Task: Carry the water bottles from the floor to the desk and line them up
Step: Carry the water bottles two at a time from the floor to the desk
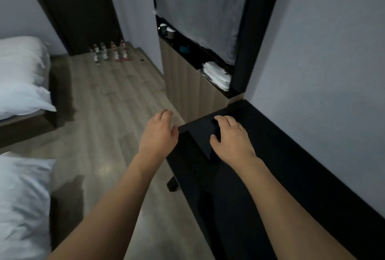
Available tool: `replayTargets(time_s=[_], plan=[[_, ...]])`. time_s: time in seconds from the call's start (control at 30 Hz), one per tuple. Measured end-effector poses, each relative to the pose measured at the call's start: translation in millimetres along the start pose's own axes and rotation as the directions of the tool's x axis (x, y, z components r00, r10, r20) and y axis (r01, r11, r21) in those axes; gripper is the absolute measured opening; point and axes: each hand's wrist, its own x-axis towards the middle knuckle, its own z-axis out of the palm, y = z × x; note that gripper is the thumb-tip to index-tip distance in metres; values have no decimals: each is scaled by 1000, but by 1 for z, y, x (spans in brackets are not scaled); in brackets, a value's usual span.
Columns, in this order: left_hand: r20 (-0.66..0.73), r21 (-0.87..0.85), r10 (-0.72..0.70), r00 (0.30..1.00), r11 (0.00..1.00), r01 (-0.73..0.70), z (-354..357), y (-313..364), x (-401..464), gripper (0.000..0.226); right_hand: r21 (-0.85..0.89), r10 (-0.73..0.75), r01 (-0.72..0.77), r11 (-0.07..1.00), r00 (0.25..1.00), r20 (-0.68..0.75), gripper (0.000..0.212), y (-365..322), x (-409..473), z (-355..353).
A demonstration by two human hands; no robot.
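Eight water bottles point(109, 53) stand in the upper left of the frame, as far as the blur allows a count: two rows of four on the floor point(116, 101). Two white pillows point(19, 76) lie along the left edge. Two bare hands, left hand point(159, 134) and right hand point(231, 138), sit at centre. One black desk point(291, 155) fills the lower right.

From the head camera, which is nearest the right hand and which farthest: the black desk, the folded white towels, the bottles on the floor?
1. Black desk: directly under the right hand.
2. Folded white towels: ahead, in the cabinet shelf.
3. Bottles: far left, on the floor by the dark door.
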Motion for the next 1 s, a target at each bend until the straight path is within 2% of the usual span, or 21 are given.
replayTargets(time_s=[0.43,0.77,1.0], plan=[[-133,82,-237,962,965,249,-28,-66,-18,40,104,-252,242,965,962,102,54,-60,46,33],[-235,99,-270,934,949,299,-48,-96,-2,35,156,-371,351,923,920,125,54,-96,86,46],[-222,75,-300,928,943,323,-50,-172,60,36,140,-385,366,920,911,147,55,-151,157,85]])
